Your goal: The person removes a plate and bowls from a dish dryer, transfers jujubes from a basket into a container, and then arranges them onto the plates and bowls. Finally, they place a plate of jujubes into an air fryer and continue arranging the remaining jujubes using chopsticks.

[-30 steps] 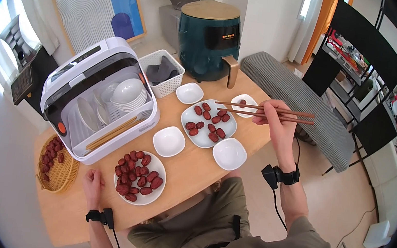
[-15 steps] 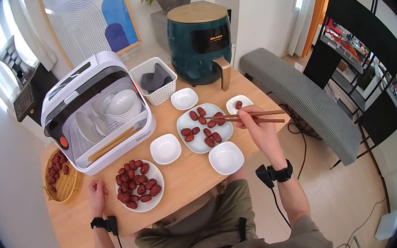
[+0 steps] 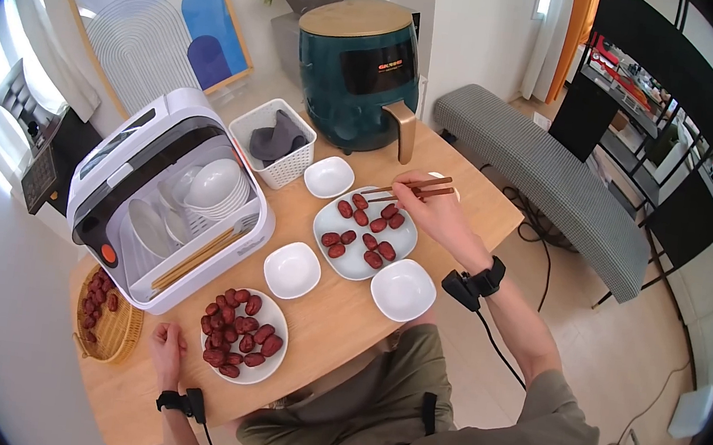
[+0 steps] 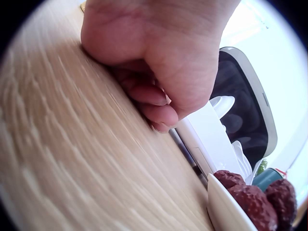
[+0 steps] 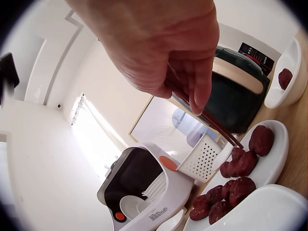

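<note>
Brown chopsticks (image 3: 408, 191) (image 5: 219, 126) are held in the right hand (image 3: 438, 214) (image 5: 159, 48), their tips close above the dates at the far side of a pale plate (image 3: 343, 261) (image 5: 269, 166). Whether the tips touch a date (image 3: 360, 202) (image 5: 237, 153) cannot be told. Several red dates lie on this plate in small clusters. The left hand (image 3: 169, 351) (image 4: 154, 57) rests on the table with loosely curled fingers, holding nothing, beside a round white plate (image 3: 273, 371) (image 4: 226, 211) heaped with dates.
Square white bowls (image 3: 292, 271) (image 3: 402, 290) (image 3: 329, 177) stand around the pale plate. A small dish (image 5: 279, 98) with one date is mostly hidden by the right hand in the head view. Farther back are a dish box (image 3: 229, 262), a basket (image 3: 291, 167), an air fryer (image 3: 350, 90); a wicker tray (image 3: 126, 332) sits left.
The right hand has moved left with the chopsticks, from beside the small dish to over the pale plate's far side. The left hand stays beside the round plate; the head view has shifted.
</note>
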Demonstrator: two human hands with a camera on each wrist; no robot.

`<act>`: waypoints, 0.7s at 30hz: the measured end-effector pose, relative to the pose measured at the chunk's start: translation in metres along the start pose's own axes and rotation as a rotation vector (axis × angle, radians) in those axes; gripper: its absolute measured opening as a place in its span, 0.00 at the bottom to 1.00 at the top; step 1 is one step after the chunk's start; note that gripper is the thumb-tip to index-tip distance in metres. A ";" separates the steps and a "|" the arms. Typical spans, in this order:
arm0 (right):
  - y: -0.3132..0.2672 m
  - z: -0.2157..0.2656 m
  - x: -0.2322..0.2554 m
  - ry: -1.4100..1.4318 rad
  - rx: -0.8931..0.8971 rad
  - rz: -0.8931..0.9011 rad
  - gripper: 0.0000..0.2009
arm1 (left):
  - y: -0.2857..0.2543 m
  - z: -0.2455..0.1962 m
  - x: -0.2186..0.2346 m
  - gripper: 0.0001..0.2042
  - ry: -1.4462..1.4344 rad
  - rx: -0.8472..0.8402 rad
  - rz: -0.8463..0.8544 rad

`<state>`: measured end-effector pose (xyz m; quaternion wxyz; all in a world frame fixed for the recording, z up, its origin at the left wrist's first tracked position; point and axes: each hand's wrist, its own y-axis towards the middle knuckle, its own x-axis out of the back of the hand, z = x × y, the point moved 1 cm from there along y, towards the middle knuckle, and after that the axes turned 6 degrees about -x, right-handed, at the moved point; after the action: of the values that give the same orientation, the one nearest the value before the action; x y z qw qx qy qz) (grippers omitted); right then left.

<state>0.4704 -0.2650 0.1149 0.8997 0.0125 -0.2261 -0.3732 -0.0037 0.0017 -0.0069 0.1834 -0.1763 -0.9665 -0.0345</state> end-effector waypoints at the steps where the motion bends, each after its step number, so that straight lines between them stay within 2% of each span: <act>1: 0.000 0.001 -0.001 -0.022 0.012 0.000 0.10 | 0.000 0.000 0.000 0.12 0.002 -0.002 -0.001; 7: 0.006 -0.005 -0.004 -0.109 -0.012 0.031 0.10 | -0.001 -0.002 -0.002 0.12 -0.014 -0.009 -0.002; 14: 0.008 -0.012 -0.011 -0.053 0.009 0.044 0.10 | -0.002 -0.007 -0.003 0.12 0.002 0.000 -0.002; 21: 0.008 -0.012 -0.015 -0.008 0.032 -0.030 0.11 | -0.004 -0.011 -0.005 0.12 -0.024 -0.008 -0.001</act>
<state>0.4717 -0.2512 0.0994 0.8929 0.0286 -0.2351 -0.3829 0.0028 -0.0049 0.0018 0.1710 -0.1769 -0.9686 -0.0362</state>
